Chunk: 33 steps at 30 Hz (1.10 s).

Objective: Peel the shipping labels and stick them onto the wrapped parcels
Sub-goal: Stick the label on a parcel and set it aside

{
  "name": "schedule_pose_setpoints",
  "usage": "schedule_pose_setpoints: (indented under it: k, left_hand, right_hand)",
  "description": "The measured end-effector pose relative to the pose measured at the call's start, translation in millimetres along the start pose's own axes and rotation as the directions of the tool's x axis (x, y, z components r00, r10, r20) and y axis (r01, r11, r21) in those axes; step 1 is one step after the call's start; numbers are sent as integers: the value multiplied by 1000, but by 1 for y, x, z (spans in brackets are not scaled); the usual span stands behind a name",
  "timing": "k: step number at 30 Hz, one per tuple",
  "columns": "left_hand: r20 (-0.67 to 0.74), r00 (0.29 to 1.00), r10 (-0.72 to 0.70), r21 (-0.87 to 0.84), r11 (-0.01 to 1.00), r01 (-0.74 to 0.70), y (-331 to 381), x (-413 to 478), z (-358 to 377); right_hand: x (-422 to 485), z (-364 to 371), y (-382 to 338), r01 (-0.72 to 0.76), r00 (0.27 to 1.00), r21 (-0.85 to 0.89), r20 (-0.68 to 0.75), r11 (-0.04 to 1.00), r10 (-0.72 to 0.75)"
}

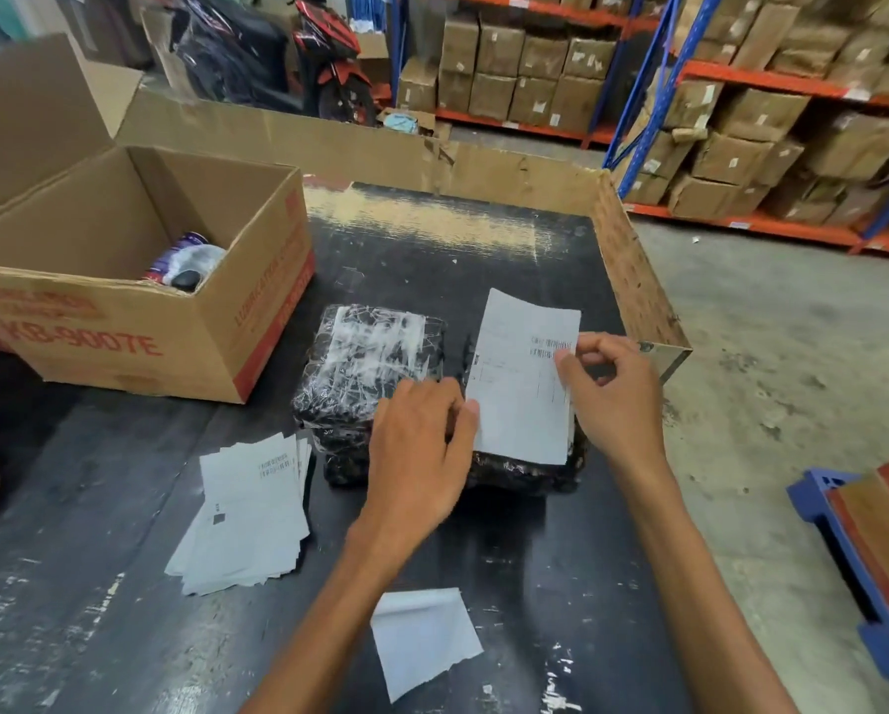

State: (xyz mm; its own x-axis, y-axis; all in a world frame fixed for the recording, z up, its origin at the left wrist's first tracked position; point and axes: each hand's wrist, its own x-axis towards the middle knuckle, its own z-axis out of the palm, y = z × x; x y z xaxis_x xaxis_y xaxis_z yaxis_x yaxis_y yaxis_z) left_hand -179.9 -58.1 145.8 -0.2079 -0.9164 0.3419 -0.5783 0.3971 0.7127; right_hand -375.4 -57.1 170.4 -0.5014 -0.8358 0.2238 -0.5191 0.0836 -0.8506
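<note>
A white shipping label [522, 383] with a barcode is held over a black wrapped parcel [525, 474] on the dark table. My right hand [612, 399] pinches the label's right edge near the barcode. My left hand [422, 450] pinches its left edge. A second black parcel [365, 368], covered in shiny clear wrap, lies just left of it. Left of my left arm lies a stack of loose labels [249, 512]. A peeled backing sheet [424, 639] lies between my forearms.
An open cardboard box [257, 322] with a wrapped item inside stands at the left. A cardboard wall [633, 270] borders the table's back and right sides. Shelves of brown cartons [741, 121] fill the background. A blue pallet [844, 548] lies on the floor at right.
</note>
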Motion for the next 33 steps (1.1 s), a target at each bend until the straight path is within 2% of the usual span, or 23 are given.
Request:
schedule_pose_setpoints:
  k: [4, 9, 13, 16, 19, 22, 24, 25, 27, 29, 31, 33]
  left_hand:
    - [113, 993, 16, 203, 978, -39, 4, 35, 27]
    - [158, 986, -51, 319, 948, -2, 4, 42, 45]
    - [168, 984, -66, 420, 907, -11, 3, 44, 48]
    - [184, 976, -115, 508, 861, 5, 7, 45, 48]
    - [111, 988, -107, 486, 873, 40, 8, 47, 49]
    - [48, 994, 98, 401, 910, -109, 4, 58, 56]
    - [130, 977, 170, 343, 917, -205, -2, 74, 66]
    - [213, 964, 162, 331, 916, -227, -6, 82, 73]
    - [376, 923, 81, 315, 926, -210, -16, 93, 85]
    - [442, 897, 11, 238, 962, -130, -23, 97, 92]
    - [386, 922, 20, 136, 988, -78, -23, 94, 94]
    - [273, 962, -28, -2, 1000, 30, -19, 85, 92]
  right_hand:
    - [41, 3, 22, -39, 999, -235, 11, 971, 43]
    - [51, 10, 42, -87, 992, -346, 52, 934, 112]
    - [40, 15, 46, -86, 994, -400, 27, 913, 105]
    - [31, 18, 43, -44, 999, -509, -23, 859, 37]
    - [31, 13, 37, -55, 997, -570, -73, 820, 16]
    - [36, 10, 36, 127, 989, -539, 1, 833, -150]
    - [37, 16, 37, 230, 973, -536, 138, 812, -184]
    - [36, 20, 41, 242, 965, -538, 217, 808, -145]
    - [35, 27, 52, 200, 945, -516, 326, 833, -25]
    - [36, 28, 61, 130, 939, -434, 343, 891, 30]
    - [35, 27, 63, 92, 946, -365, 323, 927, 33]
    - [31, 25, 62, 8, 961, -267, 269, 964, 66]
